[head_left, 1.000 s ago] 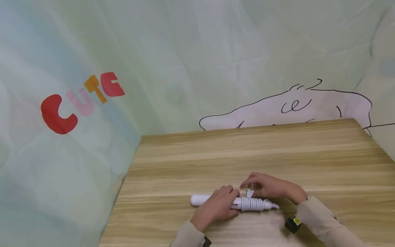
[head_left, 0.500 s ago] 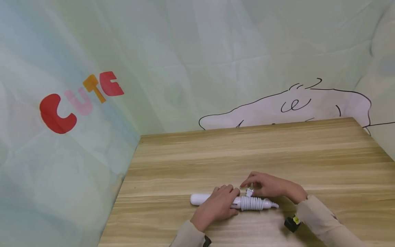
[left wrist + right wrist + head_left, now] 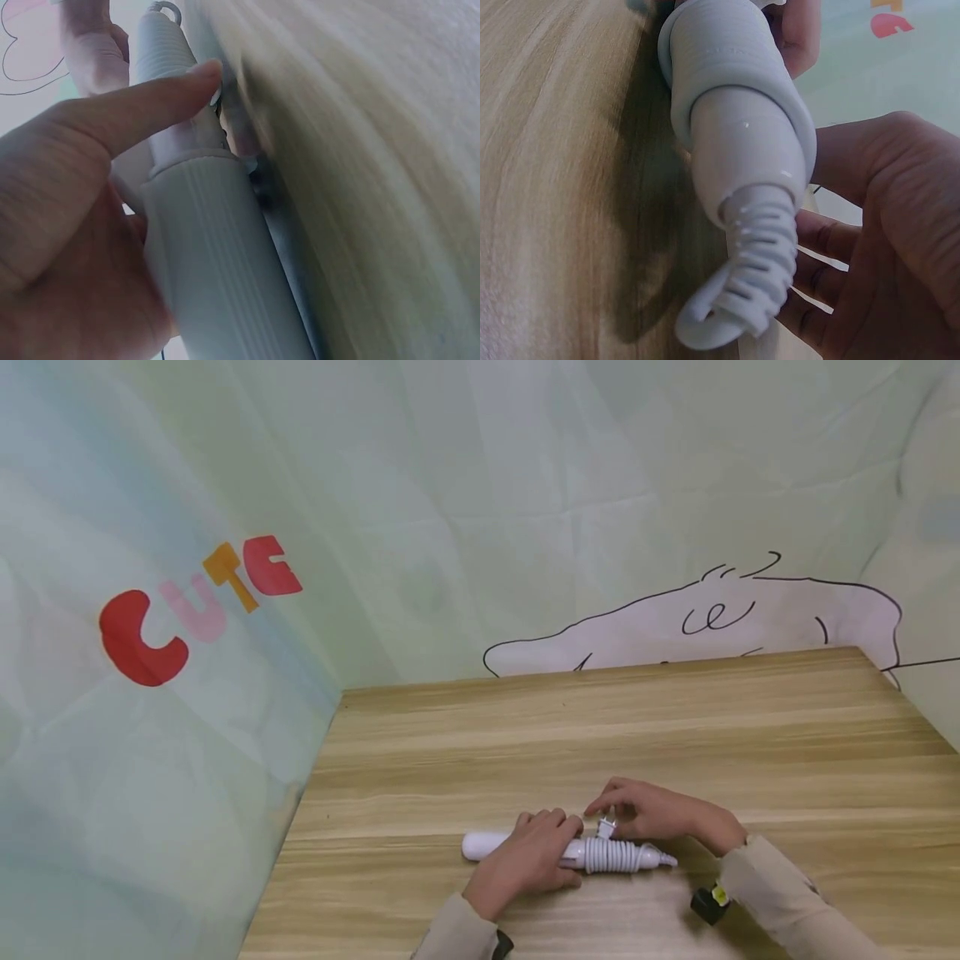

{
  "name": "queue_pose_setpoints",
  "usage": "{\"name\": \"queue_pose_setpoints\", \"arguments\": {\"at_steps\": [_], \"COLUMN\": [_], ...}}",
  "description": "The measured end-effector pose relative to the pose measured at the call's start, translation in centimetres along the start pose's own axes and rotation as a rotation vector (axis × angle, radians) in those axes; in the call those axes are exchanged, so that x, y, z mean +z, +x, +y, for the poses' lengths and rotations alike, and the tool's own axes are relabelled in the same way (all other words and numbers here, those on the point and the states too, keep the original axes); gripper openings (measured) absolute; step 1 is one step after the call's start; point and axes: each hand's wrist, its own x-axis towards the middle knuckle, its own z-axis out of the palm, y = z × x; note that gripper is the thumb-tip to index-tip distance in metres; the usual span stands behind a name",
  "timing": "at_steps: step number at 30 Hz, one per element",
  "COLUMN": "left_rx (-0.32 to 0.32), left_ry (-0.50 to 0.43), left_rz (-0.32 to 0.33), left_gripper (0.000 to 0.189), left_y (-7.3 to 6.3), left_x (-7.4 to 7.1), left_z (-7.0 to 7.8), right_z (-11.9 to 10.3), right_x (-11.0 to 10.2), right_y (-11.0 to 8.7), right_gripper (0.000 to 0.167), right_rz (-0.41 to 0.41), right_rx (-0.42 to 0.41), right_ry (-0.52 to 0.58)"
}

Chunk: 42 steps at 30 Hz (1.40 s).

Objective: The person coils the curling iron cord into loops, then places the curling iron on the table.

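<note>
A white rod-shaped hair iron (image 3: 573, 853) lies crosswise near me on the table, its smooth rounded end to the left. My left hand (image 3: 531, 858) grips its middle; in the left wrist view the thumb (image 3: 150, 109) lies across the body. White cord (image 3: 613, 855) is wound in close coils round the right part, and the ribbed cord sleeve (image 3: 761, 259) juts from that end. Beyond the coils a white two-prong plug (image 3: 606, 828) points away from me. My right hand (image 3: 660, 812) has its thumb and fingers curled about the plug; the exact contact is partly hidden.
The wood-grain table (image 3: 600, 735) reaches back to a printed fabric wall (image 3: 450, 568). Coloured letters (image 3: 142, 639) show on the left wall. A dark wrist device (image 3: 710, 906) hangs below my right sleeve, close to the table.
The plug has tilted very slightly beside my right fingers. Both hands and the hair iron otherwise keep nearly the same positions.
</note>
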Motion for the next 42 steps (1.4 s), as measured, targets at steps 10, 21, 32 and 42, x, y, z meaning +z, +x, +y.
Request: {"name": "queue_pose_setpoints", "arguments": {"at_steps": [10,21,32,42], "left_rx": [-0.002,-0.003,0.005,0.011], "left_ry": [0.019,0.016,0.013,0.033], "left_rz": [-0.008,-0.003,0.013,0.009], "left_gripper": [0.062,0.075,0.075,0.076], "left_y": [-0.03,-0.30,-0.33,-0.32], "left_x": [0.26,0.26,0.20,0.02], "left_z": [-0.04,-0.06,-0.13,-0.17], "right_z": [-0.25,-0.04,0.00,-0.27], "right_x": [0.10,0.19,0.14,-0.09], "right_y": [-0.18,-0.12,-0.08,-0.08], "right_gripper": [0.039,0.039,0.039,0.039], "right_rz": [0.002,-0.006,-0.002,-0.004], "right_rx": [0.004,0.012,0.009,0.020], "right_ry": [-0.009,0.005,-0.003,0.021]}}
